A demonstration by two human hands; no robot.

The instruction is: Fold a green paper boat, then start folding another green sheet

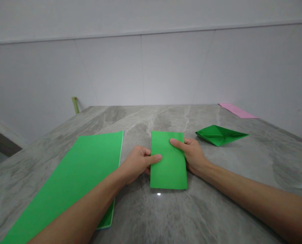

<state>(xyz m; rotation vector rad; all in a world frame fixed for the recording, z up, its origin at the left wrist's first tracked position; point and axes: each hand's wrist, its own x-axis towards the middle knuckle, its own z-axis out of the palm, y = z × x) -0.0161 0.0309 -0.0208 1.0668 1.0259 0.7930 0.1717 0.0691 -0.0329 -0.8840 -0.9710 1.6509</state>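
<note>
A green folded paper (168, 173) is held up in the middle, a plain upright rectangle facing me. My left hand (138, 161) grips its left edge, thumb on the front and fingers behind. On the opposite edge, higher up, my right hand (193, 152) pinches the paper the same way, with its thumb lying across the front. The fingers behind the paper are mostly hidden. To the right of my right hand lies a green folded paper shape (218, 135) with pointed ends. A stack of large green paper sheets (89, 159) lies under and beside my left forearm.
The grey marbled table (151, 118) reaches back to a white panelled wall (166, 71). A pink paper sheet (237, 110) lies at the far right edge. Beyond the table's far left edge stands a yellow-green strip (75, 105).
</note>
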